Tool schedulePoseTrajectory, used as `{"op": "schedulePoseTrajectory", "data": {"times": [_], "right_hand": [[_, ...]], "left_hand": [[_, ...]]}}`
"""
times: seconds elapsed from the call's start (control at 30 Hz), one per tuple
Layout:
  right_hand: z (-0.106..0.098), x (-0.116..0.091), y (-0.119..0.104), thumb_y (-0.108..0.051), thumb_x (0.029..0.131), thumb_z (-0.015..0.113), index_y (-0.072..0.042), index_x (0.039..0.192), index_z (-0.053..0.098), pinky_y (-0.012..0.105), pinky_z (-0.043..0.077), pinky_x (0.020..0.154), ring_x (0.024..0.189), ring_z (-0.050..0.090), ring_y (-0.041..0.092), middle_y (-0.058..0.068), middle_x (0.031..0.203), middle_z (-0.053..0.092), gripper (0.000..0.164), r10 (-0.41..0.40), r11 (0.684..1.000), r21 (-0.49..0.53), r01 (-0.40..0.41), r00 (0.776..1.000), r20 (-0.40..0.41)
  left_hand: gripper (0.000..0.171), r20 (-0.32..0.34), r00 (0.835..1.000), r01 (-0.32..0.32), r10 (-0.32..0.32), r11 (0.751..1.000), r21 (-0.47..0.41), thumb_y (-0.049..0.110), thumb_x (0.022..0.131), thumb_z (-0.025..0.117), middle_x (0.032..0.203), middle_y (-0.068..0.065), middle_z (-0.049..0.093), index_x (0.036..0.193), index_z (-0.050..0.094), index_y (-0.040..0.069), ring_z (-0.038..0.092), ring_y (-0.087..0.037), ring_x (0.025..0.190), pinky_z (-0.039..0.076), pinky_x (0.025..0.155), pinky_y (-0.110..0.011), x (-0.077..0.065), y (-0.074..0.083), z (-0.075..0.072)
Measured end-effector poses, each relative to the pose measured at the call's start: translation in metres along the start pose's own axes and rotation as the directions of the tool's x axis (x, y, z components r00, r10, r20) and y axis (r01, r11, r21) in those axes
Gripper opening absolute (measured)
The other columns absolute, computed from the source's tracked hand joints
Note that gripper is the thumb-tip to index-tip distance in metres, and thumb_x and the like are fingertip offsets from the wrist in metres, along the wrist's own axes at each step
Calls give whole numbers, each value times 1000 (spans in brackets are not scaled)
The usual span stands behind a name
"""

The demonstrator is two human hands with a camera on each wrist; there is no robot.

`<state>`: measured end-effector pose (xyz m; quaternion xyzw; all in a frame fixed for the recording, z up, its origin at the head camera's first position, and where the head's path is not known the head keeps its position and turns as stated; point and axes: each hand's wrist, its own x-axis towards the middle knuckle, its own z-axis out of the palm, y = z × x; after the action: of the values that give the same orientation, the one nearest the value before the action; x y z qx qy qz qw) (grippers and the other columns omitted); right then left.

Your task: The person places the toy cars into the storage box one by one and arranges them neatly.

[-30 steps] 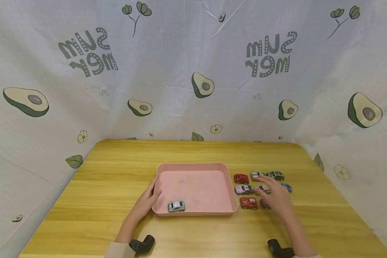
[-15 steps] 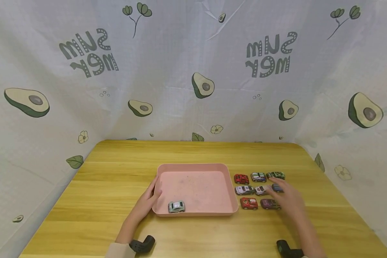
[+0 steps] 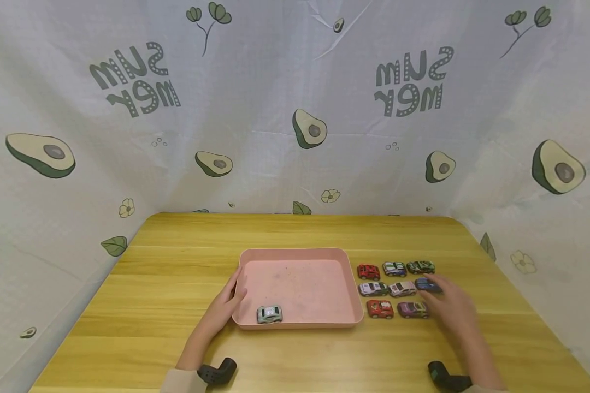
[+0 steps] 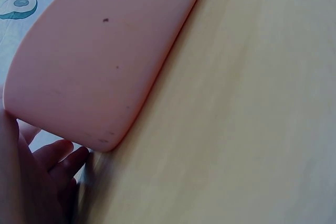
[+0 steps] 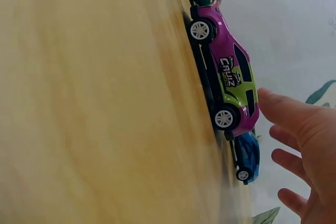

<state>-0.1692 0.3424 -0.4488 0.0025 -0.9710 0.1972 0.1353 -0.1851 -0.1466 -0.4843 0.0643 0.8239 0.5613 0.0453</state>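
A pink tray [image 3: 305,281] lies on the table with one pale green toy car [image 3: 269,314] inside, near its front left corner. My left hand [image 3: 221,307] holds the tray's left side, thumb over the rim and fingers along the outside. Over on the right, my right hand [image 3: 453,308] hovers with spread fingers by a blue toy car [image 3: 424,284], whose right end it overlaps. A purple-and-green toy car [image 5: 227,72] stands just in front of that hand. In the right wrist view nothing is between the fingers.
More toy cars stand in rows right of the tray: a red one [image 3: 369,272], a white one [image 3: 372,289], a camouflage-green one [image 3: 420,267] and others. A printed cloth [image 3: 275,109] hangs behind the wooden table [image 3: 177,273].
My right hand has moved rightward over the cars to beside the blue one, uncovering the middle and purple cars. The left hand, tray and pale green car stay put.
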Motion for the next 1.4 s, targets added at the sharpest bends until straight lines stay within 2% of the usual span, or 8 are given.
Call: {"op": "schedulePoseTrajectory", "data": {"times": [0.23,0.57,0.83,1.17,1.4], "right_hand": [[3,0,10,-29,86,59,-1,123,51,71,27,85,108,42,52,30,126,45,47,-15,999,-36,13,999,-51],[7,2,20,-35,87,59,-2,126,48,71,27,85,113,38,52,30,131,40,53,19,998,-51,-21,999,-48],[10,4,27,-37,88,56,1,130,42,71,25,90,115,33,54,34,133,34,59,35,999,-29,-34,999,35],[15,3,32,-33,90,55,3,130,44,69,25,91,115,33,56,35,133,34,55,15,998,57,-16,1000,25],[23,2,33,-32,90,55,1,125,48,66,29,91,115,37,53,32,131,41,49,16,998,68,-13,999,-41]], "left_hand": [[61,6,1000,2,-2,1000,-6,37,94,46,153,-10,15,146,17,26,12,-30,140,13,113,-51,0,0,0],[61,-16,1000,-21,21,1000,-5,34,94,47,152,-12,17,146,19,21,15,-31,140,14,113,-51,0,-1,2],[62,-16,1000,-1,0,1000,-5,35,93,48,152,-10,18,146,19,23,15,-29,140,14,113,-50,-1,1,2],[62,-10,1000,7,-7,1000,-5,37,93,48,153,-9,16,146,18,25,13,-29,140,13,113,-51,0,-1,2],[62,-16,1000,0,0,1000,-1,36,93,48,152,-10,17,146,18,25,13,-30,140,13,113,-52,1,-1,2]]}}
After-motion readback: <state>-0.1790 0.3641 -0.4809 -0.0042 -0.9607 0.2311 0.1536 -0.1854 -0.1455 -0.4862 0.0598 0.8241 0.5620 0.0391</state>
